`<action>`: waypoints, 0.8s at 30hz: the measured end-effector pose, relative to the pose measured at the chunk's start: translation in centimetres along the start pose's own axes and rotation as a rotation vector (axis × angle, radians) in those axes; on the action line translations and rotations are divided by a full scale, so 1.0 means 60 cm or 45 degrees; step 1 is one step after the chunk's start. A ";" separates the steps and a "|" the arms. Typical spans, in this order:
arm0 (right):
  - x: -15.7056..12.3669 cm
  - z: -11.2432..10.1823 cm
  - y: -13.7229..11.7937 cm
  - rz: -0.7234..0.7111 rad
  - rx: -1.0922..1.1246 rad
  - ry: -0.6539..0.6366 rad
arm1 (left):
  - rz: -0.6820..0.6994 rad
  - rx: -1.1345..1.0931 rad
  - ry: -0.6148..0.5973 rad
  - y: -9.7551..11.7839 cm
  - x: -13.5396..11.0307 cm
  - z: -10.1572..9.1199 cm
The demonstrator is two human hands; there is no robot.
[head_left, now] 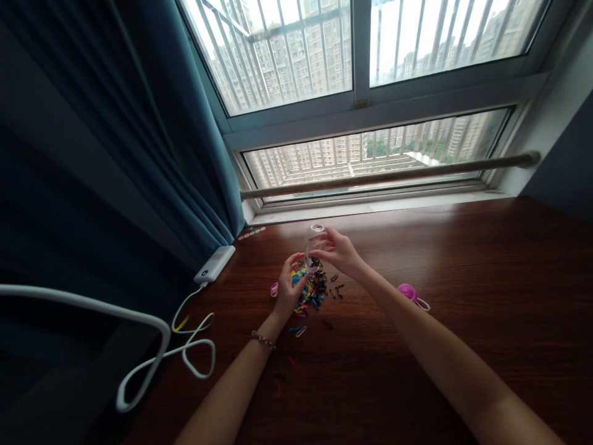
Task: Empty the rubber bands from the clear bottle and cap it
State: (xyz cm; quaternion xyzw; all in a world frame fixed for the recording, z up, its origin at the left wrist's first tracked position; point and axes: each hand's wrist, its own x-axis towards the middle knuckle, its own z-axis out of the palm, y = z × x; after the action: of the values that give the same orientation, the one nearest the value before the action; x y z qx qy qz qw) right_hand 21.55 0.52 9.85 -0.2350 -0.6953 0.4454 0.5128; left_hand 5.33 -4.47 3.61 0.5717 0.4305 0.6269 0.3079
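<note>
My right hand (340, 252) is closed on a clear plastic jar (316, 244), its fingers and thumb round the side, above a pile of small pieces. My left hand (290, 287) is at the jar's lower left, thumb and fingers apart and curved; whether it touches the jar I cannot tell. Under both lies the heap of small coloured pieces (303, 295), blue, yellow, pink and black, too small to name surely. Dark pieces show at the jar's lower end. A pink round lid (407, 292) with a loop rests right of my right forearm.
Loose pieces, among them a pale loop (301, 332), lie on the brown wooden table (486, 278). At left are a white power bank (214, 264) and its white cable (199, 374). Blue curtains (185, 123) and a barred window stand behind.
</note>
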 end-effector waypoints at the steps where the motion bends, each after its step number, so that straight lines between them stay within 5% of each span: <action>1: -0.002 0.002 0.001 -0.004 -0.010 -0.048 | -0.012 -0.027 -0.019 0.002 -0.002 0.004; 7: -0.004 0.017 0.011 -0.002 0.021 -0.239 | -0.109 -0.062 -0.163 0.004 -0.003 0.013; 12: 0.000 0.020 0.015 -0.012 0.046 0.340 | -0.166 -0.187 -0.018 -0.004 0.004 0.004; 16: -0.007 0.028 0.014 0.273 0.193 -0.214 | -0.154 -0.090 0.007 -0.005 0.001 0.006; 17: -0.008 0.030 0.015 0.310 0.202 -0.224 | -0.151 -0.069 0.006 -0.004 0.000 0.007; 21: -0.010 0.038 0.023 0.249 0.070 0.167 | -0.134 -0.035 0.018 -0.003 -0.002 0.011; 24: -0.011 0.043 0.026 0.341 0.146 -0.128 | -0.120 -0.026 0.078 -0.006 0.000 0.011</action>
State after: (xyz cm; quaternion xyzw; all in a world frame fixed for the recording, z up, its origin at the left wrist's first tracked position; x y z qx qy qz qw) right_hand 19.23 -0.22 7.95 -0.2732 -0.6561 0.5600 0.4259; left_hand 5.92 -4.19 3.24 0.5280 0.4598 0.6334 0.3297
